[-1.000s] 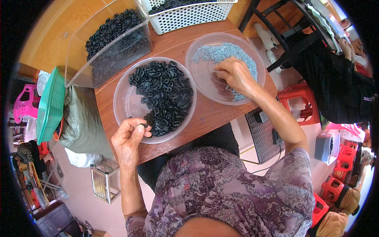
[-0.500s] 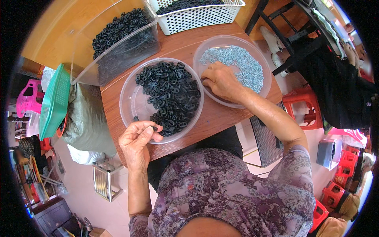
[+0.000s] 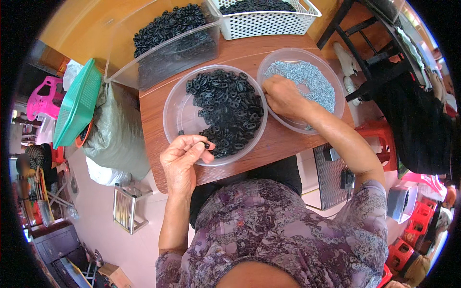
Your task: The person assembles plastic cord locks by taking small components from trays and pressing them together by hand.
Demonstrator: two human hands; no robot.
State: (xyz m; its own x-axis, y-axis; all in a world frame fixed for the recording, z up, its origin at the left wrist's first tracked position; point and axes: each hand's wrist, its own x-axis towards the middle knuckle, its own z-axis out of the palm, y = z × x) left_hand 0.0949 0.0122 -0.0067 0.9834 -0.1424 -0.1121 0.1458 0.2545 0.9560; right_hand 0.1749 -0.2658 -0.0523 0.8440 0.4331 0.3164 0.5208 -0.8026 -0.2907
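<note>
A clear round bowl (image 3: 174,113) on the wooden table (image 3: 283,141) holds several black plastic rings (image 3: 230,103). My left hand (image 3: 185,158) hovers at its near rim, fingers pinched on one small black ring (image 3: 206,144). To the right, a second clear bowl (image 3: 338,91) holds small pale blue-grey metal pieces (image 3: 307,79). My right hand (image 3: 283,98) rests inside it on its left side, fingers curled into the pieces; what they grip is hidden.
A clear rectangular tub (image 3: 163,53) of black rings and a white perforated basket (image 3: 264,21) stand at the table's far edge. Left of the table are a grey sack (image 3: 115,134), a green basket (image 3: 77,103) and a pink stool (image 3: 41,98). Red stools (image 3: 374,132) stand right.
The view has shifted, so the bowls sit lower and further right in frame. My left hand has moved up to the black-ring bowl's rim. My right hand stays in the blue-grey pieces.
</note>
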